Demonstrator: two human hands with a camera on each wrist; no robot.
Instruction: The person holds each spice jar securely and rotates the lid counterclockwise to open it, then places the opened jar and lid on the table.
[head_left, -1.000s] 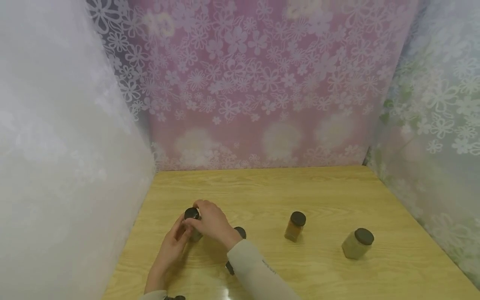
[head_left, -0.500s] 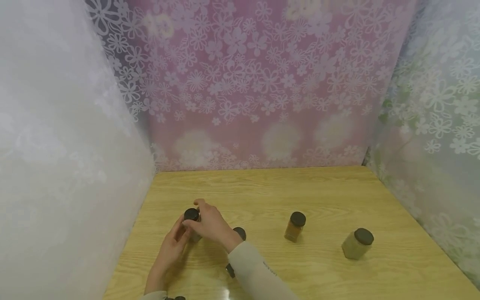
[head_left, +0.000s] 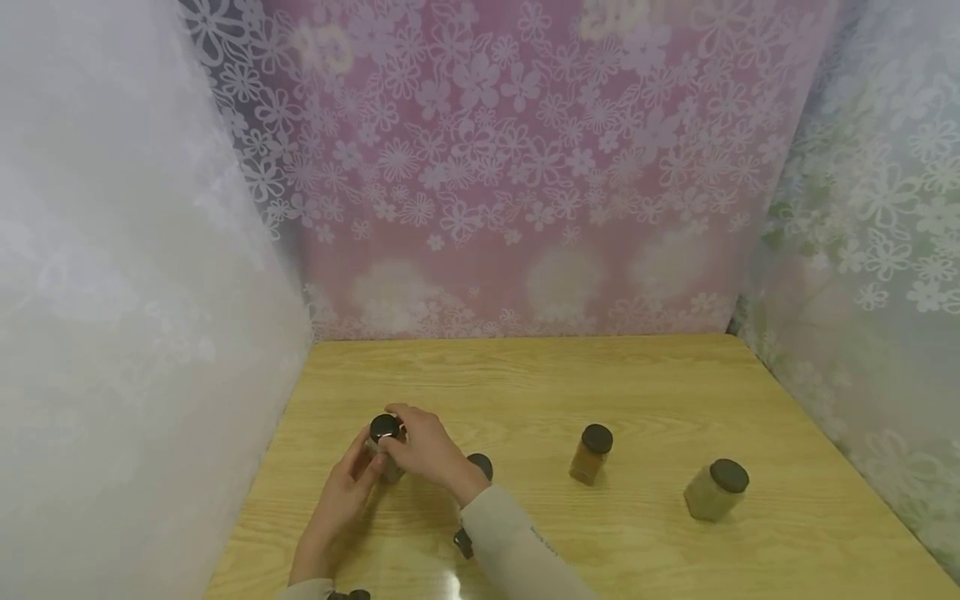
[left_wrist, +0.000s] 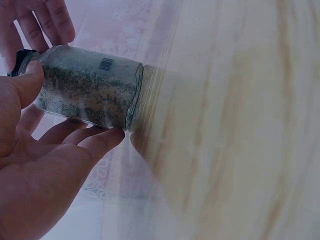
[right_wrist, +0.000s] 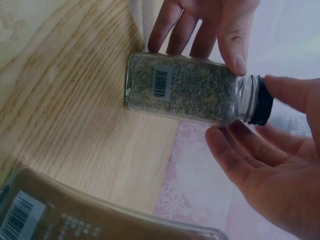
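A glass spice jar (right_wrist: pixel 185 90) with green flaky contents, a barcode sticker and a black screw lid (right_wrist: pixel 262 102) stands at the left of the table. My left hand (head_left: pixel 341 496) grips the jar's body, thumb on one side and fingers on the other. From the right, my right hand (head_left: pixel 427 450) holds the lid, its thumb at the lid's near edge and its fingers around the far side. Neck threads show beside the lid in the right wrist view. The jar's base is right at the tabletop in the left wrist view (left_wrist: pixel 135 95).
Behind my right wrist stands another black-lidded jar (head_left: pixel 480 467), partly hidden; brown contents fill the jar (right_wrist: pixel 100 210) close to the right wrist camera. Farther right are an orange-brown jar (head_left: pixel 588 457) and a beige jar (head_left: pixel 712 492). Patterned walls enclose the wooden table (head_left: pixel 525 375).
My right thumb has shifted rightward along the lid, and the right index finger, raised half a second ago, is lower again. The left hand and the jar have stayed in place.
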